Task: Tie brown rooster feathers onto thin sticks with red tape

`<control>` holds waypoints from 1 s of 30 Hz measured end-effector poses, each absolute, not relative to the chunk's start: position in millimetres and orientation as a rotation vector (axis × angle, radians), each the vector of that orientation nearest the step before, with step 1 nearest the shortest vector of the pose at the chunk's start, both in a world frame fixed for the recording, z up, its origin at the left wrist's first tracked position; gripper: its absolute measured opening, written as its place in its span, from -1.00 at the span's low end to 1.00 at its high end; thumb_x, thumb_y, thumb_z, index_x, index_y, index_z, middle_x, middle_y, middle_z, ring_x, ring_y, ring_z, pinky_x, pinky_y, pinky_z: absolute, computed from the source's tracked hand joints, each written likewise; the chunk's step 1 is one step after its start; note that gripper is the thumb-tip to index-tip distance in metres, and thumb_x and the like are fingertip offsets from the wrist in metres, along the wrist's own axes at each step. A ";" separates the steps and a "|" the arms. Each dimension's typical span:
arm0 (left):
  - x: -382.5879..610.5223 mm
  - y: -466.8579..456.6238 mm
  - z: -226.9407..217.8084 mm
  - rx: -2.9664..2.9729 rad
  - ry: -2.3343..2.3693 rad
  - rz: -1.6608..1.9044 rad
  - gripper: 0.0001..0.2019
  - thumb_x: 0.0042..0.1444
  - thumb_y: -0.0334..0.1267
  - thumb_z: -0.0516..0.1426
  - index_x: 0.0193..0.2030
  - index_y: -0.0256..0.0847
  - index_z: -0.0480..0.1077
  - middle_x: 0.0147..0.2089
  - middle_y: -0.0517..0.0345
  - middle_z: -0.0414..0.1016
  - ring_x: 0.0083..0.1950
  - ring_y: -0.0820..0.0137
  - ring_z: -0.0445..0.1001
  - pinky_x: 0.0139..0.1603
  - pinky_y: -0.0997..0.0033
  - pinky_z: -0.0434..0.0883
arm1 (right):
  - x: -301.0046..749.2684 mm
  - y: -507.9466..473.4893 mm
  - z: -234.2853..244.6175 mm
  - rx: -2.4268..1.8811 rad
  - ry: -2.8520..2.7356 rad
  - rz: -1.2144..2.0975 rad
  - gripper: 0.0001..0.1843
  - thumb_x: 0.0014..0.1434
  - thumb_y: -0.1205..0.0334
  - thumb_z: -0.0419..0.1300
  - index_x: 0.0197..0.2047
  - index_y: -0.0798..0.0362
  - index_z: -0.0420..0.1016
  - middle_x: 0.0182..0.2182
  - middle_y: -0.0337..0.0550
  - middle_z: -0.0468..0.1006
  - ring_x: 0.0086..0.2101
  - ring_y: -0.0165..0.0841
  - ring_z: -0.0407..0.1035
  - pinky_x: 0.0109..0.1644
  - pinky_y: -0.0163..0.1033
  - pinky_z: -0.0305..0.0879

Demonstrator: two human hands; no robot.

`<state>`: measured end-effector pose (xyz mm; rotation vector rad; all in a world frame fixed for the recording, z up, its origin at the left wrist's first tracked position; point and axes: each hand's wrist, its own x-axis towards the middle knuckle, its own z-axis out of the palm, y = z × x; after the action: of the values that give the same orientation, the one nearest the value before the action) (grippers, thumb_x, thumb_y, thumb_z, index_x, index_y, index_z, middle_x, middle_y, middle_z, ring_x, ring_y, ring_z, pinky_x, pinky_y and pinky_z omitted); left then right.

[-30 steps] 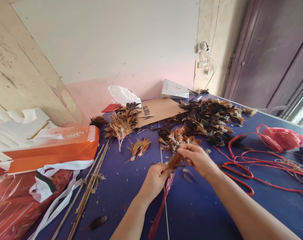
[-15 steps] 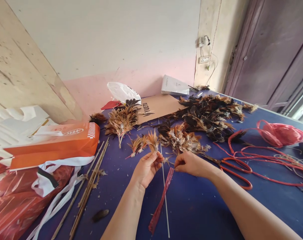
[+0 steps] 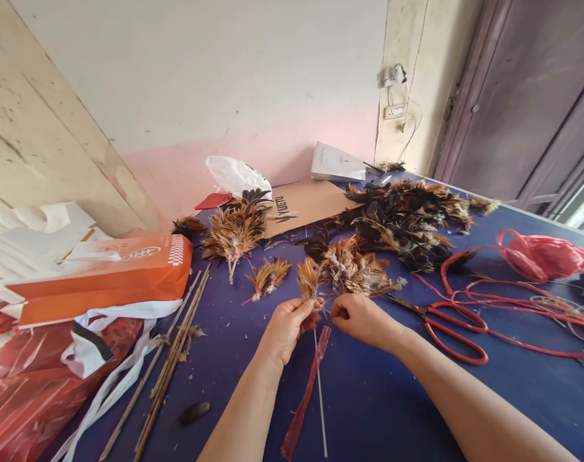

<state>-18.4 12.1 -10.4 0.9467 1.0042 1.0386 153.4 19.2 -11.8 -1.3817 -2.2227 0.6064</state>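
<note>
My left hand [image 3: 287, 327] pinches a small bunch of brown feathers [image 3: 309, 280] by its quills, fanned upward. My right hand [image 3: 360, 318] is closed in a pinch right beside it, fingertips at the quill ends; what it holds is too small to make out. Both hands hover over a blue table [image 3: 378, 398], just above a red plastic strip [image 3: 305, 391] and a thin white line. A loose heap of dark and orange feathers [image 3: 393, 231] lies just beyond the hands.
Red-handled scissors [image 3: 446, 321] lie right of my right hand, with red twine [image 3: 523, 301] and a pink bundle [image 3: 542, 256] beyond. Thin sticks [image 3: 171, 366], an orange box [image 3: 104, 276] and red bags [image 3: 36, 385] sit left. Feather bunches [image 3: 234, 234] and cardboard [image 3: 304, 205] lie farther back.
The hands separated, then came back together. The feather bunch in my left hand turned upright and shifted right toward my right hand, which moved down from the heap.
</note>
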 end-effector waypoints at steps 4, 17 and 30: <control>-17.3 11.1 -11.6 1.008 1.026 0.994 -0.72 -0.15 -0.16 0.22 -0.31 -0.31 0.50 -0.45 0.10 0.47 -0.48 0.53 0.36 -0.41 0.54 0.32 | 156.5 20.6 -10.5 -1.351 -2.180 0.646 -0.86 -0.08 0.32 0.05 -0.50 0.07 0.44 -0.56 -0.24 0.47 -0.53 -0.45 0.29 -0.47 -0.38 0.07; -17.8 12.1 -13.0 1.044 1.049 1.012 -0.74 -0.13 -0.15 0.21 -0.33 -0.30 0.50 -0.27 0.01 0.48 -0.39 0.48 0.38 -0.41 0.54 0.32 | 148.0 18.0 -17.2 -1.457 -2.308 0.532 -0.84 -0.08 0.34 0.05 -0.48 0.05 0.46 -0.49 -0.19 0.51 -0.46 -0.41 0.33 -0.43 -0.37 0.07; -15.0 12.0 -12.9 1.004 1.062 0.965 -0.71 -0.19 -0.14 0.24 -0.35 -0.32 0.50 -0.47 0.07 0.48 -0.49 0.50 0.39 -0.44 0.54 0.34 | 146.2 14.8 -13.8 -1.423 -2.271 0.513 -0.85 -0.10 0.35 0.05 -0.50 0.06 0.45 -0.53 -0.21 0.48 -0.50 -0.43 0.29 -0.45 -0.37 0.03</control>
<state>-15.0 12.0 -12.9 1.0042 1.0619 0.9648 146.2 14.8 -13.8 -1.4226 -2.2706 0.5130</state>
